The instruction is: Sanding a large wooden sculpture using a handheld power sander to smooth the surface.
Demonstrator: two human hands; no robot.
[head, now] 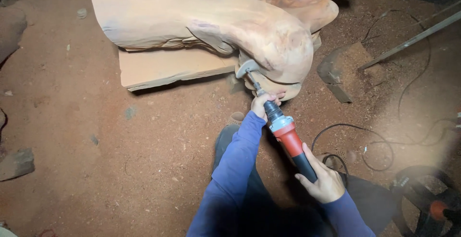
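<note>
Floor: reddish sawdust-strewn ground (120,146), dimly lit at the edges.
Workpiece: large smooth carved wood form (201,21), pale orange, resting on a flat wooden slab (163,69).
Tool: red and black power grinder (285,134) with a long shaft, its grey head (247,67) touching the underside of the wood's rounded end.
Left hand: left hand (263,103) wrapped closed around the tool's front neck, just below the wood.
Right hand: right hand (324,179) clamped on the black rear grip.
Sleeves: blue, both arms.
Cable: black cord (384,143) looping over the ground at right.
Other: metal rod (408,40) lying at upper right; second machine (432,208) at lower right, partly blurred.
</note>
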